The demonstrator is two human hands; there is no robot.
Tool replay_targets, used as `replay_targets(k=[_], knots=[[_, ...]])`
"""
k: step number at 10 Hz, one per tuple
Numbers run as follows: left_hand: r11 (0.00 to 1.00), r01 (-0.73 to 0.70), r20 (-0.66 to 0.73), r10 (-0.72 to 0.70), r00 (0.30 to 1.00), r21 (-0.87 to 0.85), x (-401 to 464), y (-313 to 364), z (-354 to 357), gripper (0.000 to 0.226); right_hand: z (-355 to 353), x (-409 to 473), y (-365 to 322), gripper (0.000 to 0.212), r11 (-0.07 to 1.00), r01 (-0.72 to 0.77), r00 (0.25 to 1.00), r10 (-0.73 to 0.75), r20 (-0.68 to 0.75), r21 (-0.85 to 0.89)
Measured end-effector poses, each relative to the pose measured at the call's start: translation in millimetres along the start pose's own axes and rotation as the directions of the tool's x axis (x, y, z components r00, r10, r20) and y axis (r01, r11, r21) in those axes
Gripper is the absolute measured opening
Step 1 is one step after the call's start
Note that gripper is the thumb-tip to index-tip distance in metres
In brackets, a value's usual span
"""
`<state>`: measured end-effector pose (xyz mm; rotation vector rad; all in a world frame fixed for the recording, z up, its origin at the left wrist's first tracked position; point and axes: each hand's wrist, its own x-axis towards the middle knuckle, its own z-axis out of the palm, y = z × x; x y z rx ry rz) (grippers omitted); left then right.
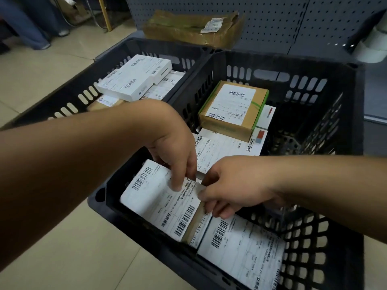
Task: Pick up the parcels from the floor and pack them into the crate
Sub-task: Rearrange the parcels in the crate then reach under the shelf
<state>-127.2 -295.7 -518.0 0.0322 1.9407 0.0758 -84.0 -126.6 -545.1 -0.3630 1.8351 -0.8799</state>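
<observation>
Parcels fill two black slatted crates standing side by side on the tiled floor, and the nearer crate (326,237) serves as the landmark. To its left and further from the person, the second crate (69,97) holds a stack of white labelled boxes (134,78) over other parcels that are only partly visible. Inside the nearer crate, at its near-left corner, lies a flat labelled parcel (159,206) tilted against the wall. The left hand (173,151) reaches down over it, its fingers straight and pressing on the label, apparently to steady or seat it. The right hand (228,189) meets it at the parcel's right edge, fingers and thumb curled to pinch that edge, probably to guide it flat beside its neighbours. Just right of that parcel, along the crate's near wall, lies another white labelled parcel (245,252). Toward the crate's far wall, a brown cardboard box with green tape (232,109) sits on top of flat white parcels (222,149). The crate's right side shows bare bottom, so there is room left. Beyond the crate's far wall rests a taped brown carton (192,28).
</observation>
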Motion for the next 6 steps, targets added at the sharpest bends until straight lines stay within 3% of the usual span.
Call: replay_targets(k=[2,3,5,6], knots=[[0.999,0.021,0.052,-0.023,0.998,0.038,6.6,10.1,-0.8,0.034,1.1,-1.9,1.4,0.032,0.996,-0.008,0.999,0.011,0.039,-0.089],[0.998,0.039,0.03,-0.038,0.999,-0.046,6.1,20.6,-3.8,0.029,-6.2,-9.5,-1.9,0.039,0.98,-0.027,0.999,0.033,0.026,-0.198],[0.995,-0.015,-0.298,-0.014,0.955,-0.095,9.0,50.9,-27.5,0.025,-55.3,-43.2,2.9,0.047,0.881,-0.051,0.97,-0.068,-0.233,-0.471],[0.973,-0.159,-0.434,0.071,0.898,-0.17,8.5,71.2,-37.8,0.027,-79.4,-51.1,15.1,0.037,0.965,-0.027,0.935,-0.069,-0.349,-0.262]])
